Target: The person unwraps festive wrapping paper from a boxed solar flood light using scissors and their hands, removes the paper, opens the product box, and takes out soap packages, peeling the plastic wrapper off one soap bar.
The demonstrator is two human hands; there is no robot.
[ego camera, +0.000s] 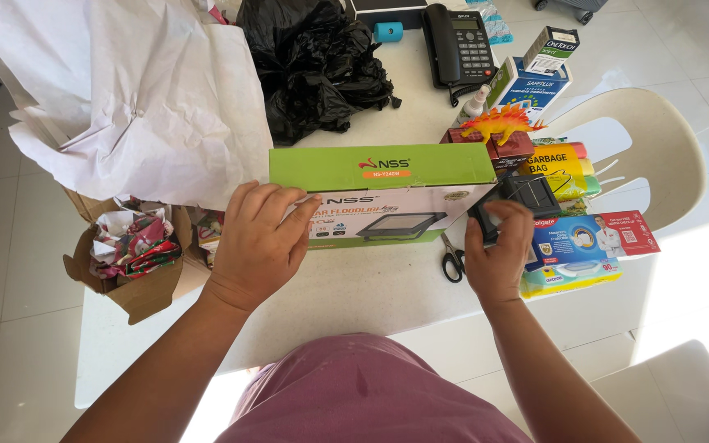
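Observation:
A long green and white cardboard box (383, 184) with a picture of a floodlight lies across the white table (354, 287). My left hand (260, 238) rests flat on the box's left end, fingers spread over its front face. My right hand (498, 254) grips a small black square device (523, 201) at the box's right end. Black-handled scissors (453, 261) lie on the table between my hands, just below the box.
Crumpled white paper (133, 90) and a black plastic bag (317, 61) lie behind the box. A brown box of wrapping scraps (133, 246) hangs at the left edge. A desk phone (457, 41), an orange toy dinosaur (502, 125), several product boxes and a white chair (650, 148) are on the right.

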